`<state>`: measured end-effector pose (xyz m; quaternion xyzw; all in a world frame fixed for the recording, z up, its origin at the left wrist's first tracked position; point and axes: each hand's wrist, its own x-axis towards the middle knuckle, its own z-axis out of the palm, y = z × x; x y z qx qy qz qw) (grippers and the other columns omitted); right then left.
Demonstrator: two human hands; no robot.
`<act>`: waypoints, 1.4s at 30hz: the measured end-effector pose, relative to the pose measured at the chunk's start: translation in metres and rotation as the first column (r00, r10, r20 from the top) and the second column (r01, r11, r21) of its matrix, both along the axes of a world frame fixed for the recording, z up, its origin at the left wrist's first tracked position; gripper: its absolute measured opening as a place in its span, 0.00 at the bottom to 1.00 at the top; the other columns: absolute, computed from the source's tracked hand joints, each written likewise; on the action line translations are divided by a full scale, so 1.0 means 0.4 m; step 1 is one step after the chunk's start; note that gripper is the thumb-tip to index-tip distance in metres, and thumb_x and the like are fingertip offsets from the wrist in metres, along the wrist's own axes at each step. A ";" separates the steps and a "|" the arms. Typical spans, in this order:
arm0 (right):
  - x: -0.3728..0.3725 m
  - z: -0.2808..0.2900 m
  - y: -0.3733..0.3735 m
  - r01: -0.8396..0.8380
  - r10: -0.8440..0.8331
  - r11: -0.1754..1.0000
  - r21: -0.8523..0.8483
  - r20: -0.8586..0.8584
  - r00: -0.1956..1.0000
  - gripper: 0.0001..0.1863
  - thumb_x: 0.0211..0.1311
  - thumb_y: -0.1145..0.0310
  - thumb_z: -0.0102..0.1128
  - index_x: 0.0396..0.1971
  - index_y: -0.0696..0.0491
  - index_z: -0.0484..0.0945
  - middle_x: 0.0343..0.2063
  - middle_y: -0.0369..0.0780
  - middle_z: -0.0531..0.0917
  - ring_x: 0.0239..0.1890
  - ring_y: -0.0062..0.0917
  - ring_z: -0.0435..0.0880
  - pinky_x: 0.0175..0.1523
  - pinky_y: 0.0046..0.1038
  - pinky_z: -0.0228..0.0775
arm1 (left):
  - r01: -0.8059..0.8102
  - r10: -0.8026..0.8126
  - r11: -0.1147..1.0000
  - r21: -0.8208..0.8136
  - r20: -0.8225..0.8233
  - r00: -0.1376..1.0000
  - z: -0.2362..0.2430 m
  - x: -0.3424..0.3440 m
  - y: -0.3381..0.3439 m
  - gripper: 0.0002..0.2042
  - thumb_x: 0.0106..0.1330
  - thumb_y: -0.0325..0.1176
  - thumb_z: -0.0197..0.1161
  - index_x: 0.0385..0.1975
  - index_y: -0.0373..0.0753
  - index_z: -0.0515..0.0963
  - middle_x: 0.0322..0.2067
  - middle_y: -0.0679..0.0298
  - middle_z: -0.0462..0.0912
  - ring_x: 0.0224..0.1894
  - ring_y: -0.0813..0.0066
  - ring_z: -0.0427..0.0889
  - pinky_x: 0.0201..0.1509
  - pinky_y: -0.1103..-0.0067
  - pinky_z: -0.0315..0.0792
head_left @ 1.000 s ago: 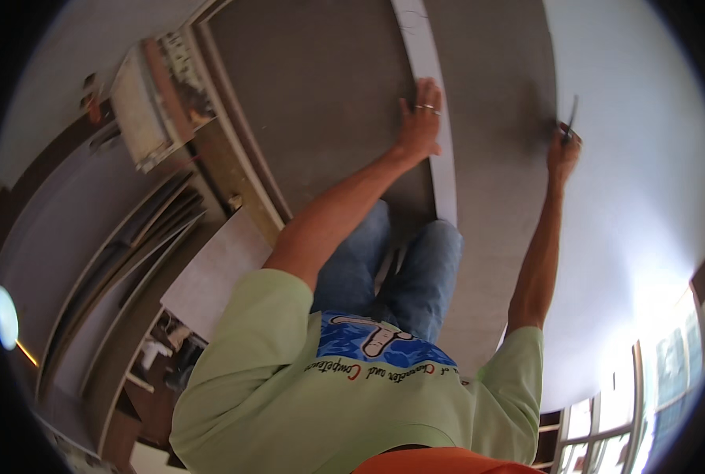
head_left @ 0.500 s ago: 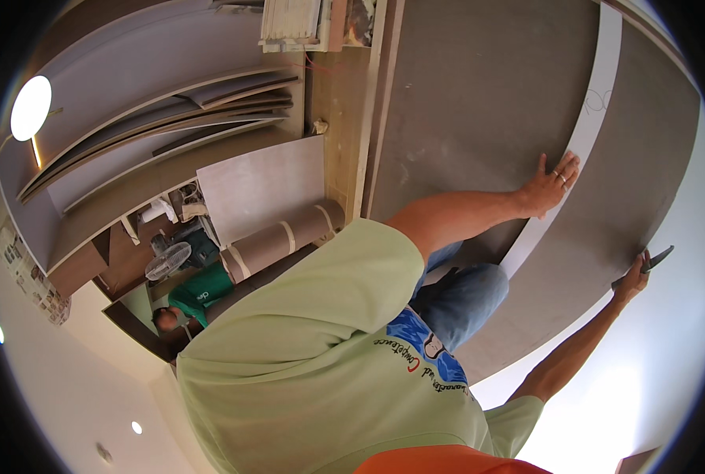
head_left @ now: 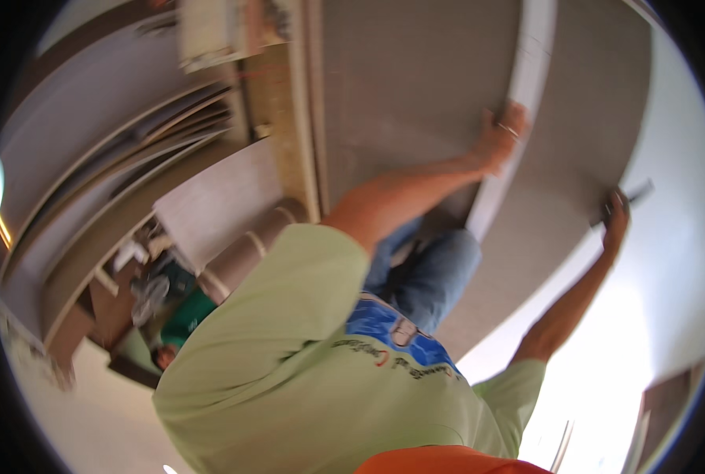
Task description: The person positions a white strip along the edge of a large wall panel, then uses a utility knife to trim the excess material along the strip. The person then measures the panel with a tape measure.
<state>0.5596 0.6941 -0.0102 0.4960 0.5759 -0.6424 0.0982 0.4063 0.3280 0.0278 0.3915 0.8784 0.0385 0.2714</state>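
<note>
Your left hand (head_left: 505,141) rests flat on the pale strip (head_left: 528,71) running near to far across the brown panel (head_left: 415,87); your right hand (head_left: 617,212), well apart, grips a dark tool (head_left: 642,191) by the right edge. The strip looks light and flexible, best pressed mid-length.

We see room for a hand to pass over the brown board (head_left: 581,103) between the white strip (head_left: 535,47) and our right hand (head_left: 618,208). Our left hand (head_left: 502,141) blocks the strip partway along, our jeans-clad knee (head_left: 451,265) bars its near end, and the dark tool (head_left: 641,191) juts past the board's right edge.
</note>
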 end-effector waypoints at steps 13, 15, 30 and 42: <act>0.016 0.137 -0.111 -0.231 0.172 0.874 0.428 0.172 0.970 0.18 0.64 0.61 0.59 0.48 0.57 0.77 0.35 0.38 0.81 0.38 0.23 0.77 0.48 0.25 0.68 | 0.081 -0.086 0.995 0.055 0.086 0.993 0.046 -0.035 0.015 0.62 0.37 0.44 0.81 0.68 0.20 0.45 0.72 0.38 0.35 0.75 0.43 0.31 0.63 0.38 0.61; 0.015 0.159 -0.111 -0.283 0.233 0.886 0.368 0.174 0.957 0.18 0.65 0.60 0.59 0.47 0.58 0.77 0.29 0.34 0.76 0.34 0.21 0.72 0.44 0.24 0.66 | 0.062 -0.069 0.996 0.065 0.108 0.992 0.048 -0.032 0.011 0.62 0.37 0.42 0.81 0.68 0.21 0.45 0.72 0.39 0.35 0.75 0.43 0.30 0.63 0.38 0.60; 0.027 0.270 -0.152 -0.246 0.222 0.866 0.435 0.106 0.969 0.18 0.65 0.61 0.59 0.47 0.59 0.76 0.30 0.37 0.80 0.34 0.23 0.75 0.44 0.26 0.68 | 0.025 -0.035 0.997 0.068 0.144 0.989 0.037 -0.030 0.015 0.60 0.39 0.38 0.79 0.69 0.22 0.44 0.72 0.39 0.33 0.75 0.44 0.28 0.65 0.37 0.57; 0.118 0.183 -0.452 -0.107 0.027 0.910 0.400 0.201 0.979 0.18 0.70 0.63 0.52 0.54 0.57 0.73 0.33 0.48 0.84 0.34 0.35 0.86 0.42 0.35 0.76 | 0.063 -0.065 0.998 0.025 0.064 0.996 0.026 -0.022 0.016 0.61 0.38 0.45 0.80 0.69 0.23 0.46 0.72 0.39 0.36 0.76 0.45 0.32 0.63 0.40 0.60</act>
